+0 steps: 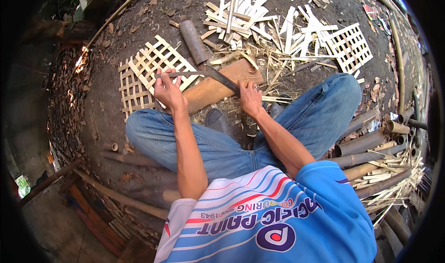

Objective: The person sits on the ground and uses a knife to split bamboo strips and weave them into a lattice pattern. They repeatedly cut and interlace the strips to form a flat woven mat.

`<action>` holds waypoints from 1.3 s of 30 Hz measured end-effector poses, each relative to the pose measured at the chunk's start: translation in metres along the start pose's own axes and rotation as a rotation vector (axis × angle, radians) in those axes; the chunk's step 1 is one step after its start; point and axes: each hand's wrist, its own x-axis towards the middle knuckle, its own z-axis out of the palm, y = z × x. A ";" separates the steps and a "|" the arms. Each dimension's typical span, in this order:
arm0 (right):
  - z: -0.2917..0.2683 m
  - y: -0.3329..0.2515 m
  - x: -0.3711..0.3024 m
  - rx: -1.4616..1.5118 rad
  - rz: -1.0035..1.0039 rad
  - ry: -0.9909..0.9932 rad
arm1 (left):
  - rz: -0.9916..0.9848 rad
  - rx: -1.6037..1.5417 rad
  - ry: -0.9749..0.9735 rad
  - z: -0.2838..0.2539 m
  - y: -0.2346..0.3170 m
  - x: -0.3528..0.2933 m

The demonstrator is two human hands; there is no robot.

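Note:
My left hand (169, 91) is closed around a dark bamboo strip (191, 73) that points to the right. The strip's far end meets the blade of a large knife (222, 79), near the tip. My right hand (251, 97) grips this knife at its handle, mostly hidden by the fingers. Below the blade, a brown wooden block (204, 95) lies slanted on the ground in front of my feet. Partly behind my left hand are a pale woven bamboo lattice (160, 59) and a second lattice (133, 89) under it.
A bamboo tube (193, 41) lies beyond the block. Loose pale bamboo strips (245, 15) are heaped farther off, with another woven lattice (351, 46) at the far right. Thin shavings (273, 73) litter the dirt. Bamboo poles (359, 145) are stacked to my right.

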 end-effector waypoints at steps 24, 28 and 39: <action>0.001 -0.019 0.001 0.778 0.150 -0.025 | -0.035 0.209 -0.132 0.009 -0.058 -0.027; -0.027 -0.036 -0.009 0.871 0.153 -0.111 | 0.028 0.313 -0.164 0.005 -0.050 -0.037; -0.033 -0.079 -0.022 1.125 -0.010 -0.143 | -0.001 0.262 -0.212 0.002 -0.047 -0.045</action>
